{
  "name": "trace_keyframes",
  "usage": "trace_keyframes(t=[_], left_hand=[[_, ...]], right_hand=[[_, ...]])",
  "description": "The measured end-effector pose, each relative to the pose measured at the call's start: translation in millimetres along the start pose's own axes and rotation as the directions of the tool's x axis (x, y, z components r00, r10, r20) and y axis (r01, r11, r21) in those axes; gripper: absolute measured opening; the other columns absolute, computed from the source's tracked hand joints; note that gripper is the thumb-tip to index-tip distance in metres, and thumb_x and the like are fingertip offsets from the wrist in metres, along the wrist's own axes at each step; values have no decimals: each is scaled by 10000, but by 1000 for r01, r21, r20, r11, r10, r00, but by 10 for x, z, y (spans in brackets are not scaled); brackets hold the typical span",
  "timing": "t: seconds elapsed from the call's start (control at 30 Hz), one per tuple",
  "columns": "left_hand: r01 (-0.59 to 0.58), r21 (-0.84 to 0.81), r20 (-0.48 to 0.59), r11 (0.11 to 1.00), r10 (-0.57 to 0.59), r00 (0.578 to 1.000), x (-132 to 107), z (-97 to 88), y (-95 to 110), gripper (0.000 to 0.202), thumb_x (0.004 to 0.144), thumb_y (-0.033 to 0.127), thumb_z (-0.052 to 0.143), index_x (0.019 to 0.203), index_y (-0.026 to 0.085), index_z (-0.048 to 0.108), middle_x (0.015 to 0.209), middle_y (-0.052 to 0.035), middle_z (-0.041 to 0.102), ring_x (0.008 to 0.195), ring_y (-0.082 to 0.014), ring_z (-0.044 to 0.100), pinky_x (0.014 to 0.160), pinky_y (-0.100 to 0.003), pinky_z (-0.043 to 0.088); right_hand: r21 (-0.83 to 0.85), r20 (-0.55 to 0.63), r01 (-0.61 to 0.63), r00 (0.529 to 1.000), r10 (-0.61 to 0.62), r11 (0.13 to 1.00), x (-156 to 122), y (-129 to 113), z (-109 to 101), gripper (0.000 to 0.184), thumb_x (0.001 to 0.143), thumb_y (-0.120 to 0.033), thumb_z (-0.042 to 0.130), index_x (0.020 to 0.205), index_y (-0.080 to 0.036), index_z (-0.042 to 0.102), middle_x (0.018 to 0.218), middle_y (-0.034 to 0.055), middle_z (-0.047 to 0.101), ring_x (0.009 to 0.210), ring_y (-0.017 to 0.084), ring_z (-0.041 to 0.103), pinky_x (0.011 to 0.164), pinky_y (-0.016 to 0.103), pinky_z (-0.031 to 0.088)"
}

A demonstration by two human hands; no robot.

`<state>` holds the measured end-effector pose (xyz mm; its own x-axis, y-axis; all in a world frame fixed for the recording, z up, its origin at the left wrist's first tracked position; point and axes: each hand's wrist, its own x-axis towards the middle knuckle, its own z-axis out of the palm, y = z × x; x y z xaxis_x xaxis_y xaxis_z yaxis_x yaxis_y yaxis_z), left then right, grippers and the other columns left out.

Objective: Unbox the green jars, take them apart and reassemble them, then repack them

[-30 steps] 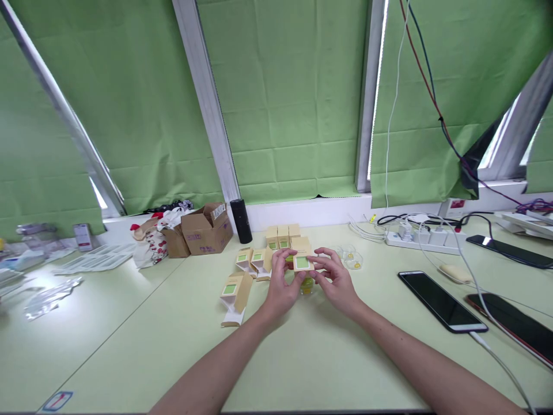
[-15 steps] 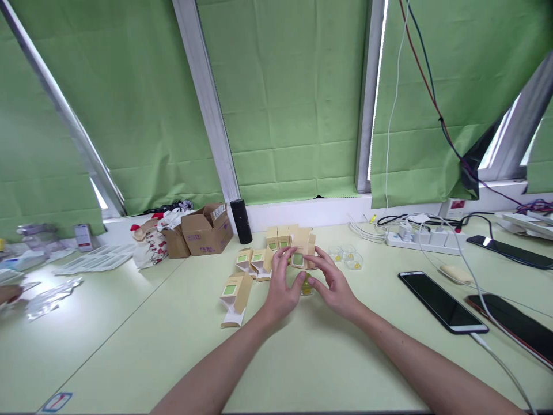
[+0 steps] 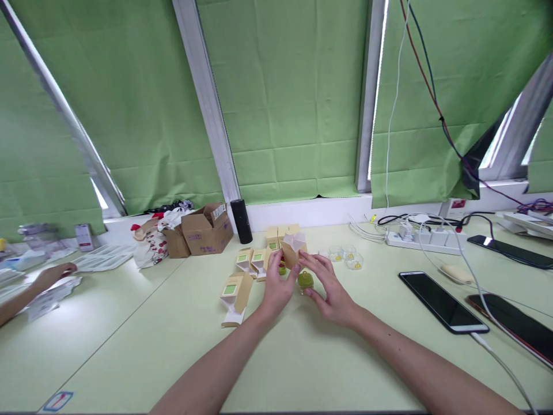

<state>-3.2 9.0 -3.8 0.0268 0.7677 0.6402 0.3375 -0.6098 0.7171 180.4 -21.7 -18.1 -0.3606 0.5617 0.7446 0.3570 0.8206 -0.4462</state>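
Observation:
My left hand (image 3: 276, 285) pinches a small tan carton (image 3: 292, 249) and tilts it, so that its open white flaps face me. My right hand (image 3: 328, 288) is beside it, fingertips touching the carton's lower edge and curled over a small yellow-green jar (image 3: 305, 281) that stands on the pale green table (image 3: 142, 340). Behind the carton stands a cluster of closed tan boxes with green labels (image 3: 276, 235). Open boxes of the same kind (image 3: 252, 260) lie to the left, and one more (image 3: 233, 293) lies nearer me.
Small clear jars (image 3: 348, 256) stand right of my hands. A brown cardboard box (image 3: 206, 228) and a black cylinder (image 3: 241, 221) are at the back. Phones (image 3: 443, 301), a power strip (image 3: 425, 236) and cables fill the right. Another person's hand (image 3: 54, 274) rests on plastic bags far left.
The carton has turned from label-up to tilted with its open end toward me. My right hand has dropped onto the jar. Another person's hand has come in from the left.

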Motion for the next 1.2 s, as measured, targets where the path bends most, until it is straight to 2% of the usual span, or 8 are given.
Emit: trace_keyframes(t=[0.17,0.27,0.37,0.43,0.63,0.77,0.97,1.2], left_hand=[[102,-66,-23,993,-104,994,40,21,-59,489,863,525,754,1206,202,623,1116,-85,669,993,-231,610,893,-371,484],[145,-163,-31,976,-152,988,67,18,-169,528,845,462,764,1270,198,597,1164,-100,681,1044,-237,628,945,-390,482],[186,-219,-23,958,-196,980,107,-11,-282,542,797,365,782,1270,195,580,1196,-112,693,1083,-250,657,986,-419,498],[231,-214,-30,949,-243,970,131,-37,-338,560,755,305,795,1257,187,578,1171,-115,710,1073,-261,675,984,-439,516],[314,-175,13,933,-317,948,151,-79,-409,537,679,186,801,1189,180,632,1230,-147,720,1074,-293,713,928,-452,568],[329,-152,55,932,-324,944,144,-75,-398,523,641,132,798,1145,179,665,1176,-136,747,1055,-303,731,904,-449,591],[366,-112,166,924,-346,923,98,-54,-397,547,580,68,787,1107,178,691,1163,-131,754,999,-316,741,874,-462,603],[372,-31,309,928,-345,886,46,-30,-392,524,547,30,755,1043,185,695,1071,-121,754,972,-321,715,843,-460,585]], right_hand=[[17,4,-8,1000,8,1000,-5,16,6,708,970,-188,538,1614,-389,325,1677,18,390,1506,330,336,1185,639,402],[-41,-52,-29,998,26,999,0,80,16,626,944,-184,567,1536,-353,452,1602,56,489,1456,352,402,1162,655,414],[-126,-84,-107,992,97,986,-1,155,27,521,908,-179,605,1412,-303,568,1451,87,612,1352,354,493,1113,623,462],[-184,-40,-188,982,184,965,-11,193,39,502,879,-178,642,1370,-271,594,1353,102,669,1296,355,521,1053,577,506],[-382,123,-304,919,374,873,-23,254,57,373,862,-157,680,1227,-235,680,1157,105,741,1142,313,612,917,415,515],[-497,85,-367,881,465,786,31,292,-37,316,847,-186,718,1159,-235,713,1104,113,743,1092,308,639,848,370,484],[-582,16,-505,777,630,637,96,360,-196,336,840,-200,704,1174,-236,709,1085,119,727,1029,291,668,740,314,419],[-570,12,-533,755,656,625,112,389,-221,300,834,-223,699,1133,-240,712,1090,108,707,999,267,671,701,287,382]])
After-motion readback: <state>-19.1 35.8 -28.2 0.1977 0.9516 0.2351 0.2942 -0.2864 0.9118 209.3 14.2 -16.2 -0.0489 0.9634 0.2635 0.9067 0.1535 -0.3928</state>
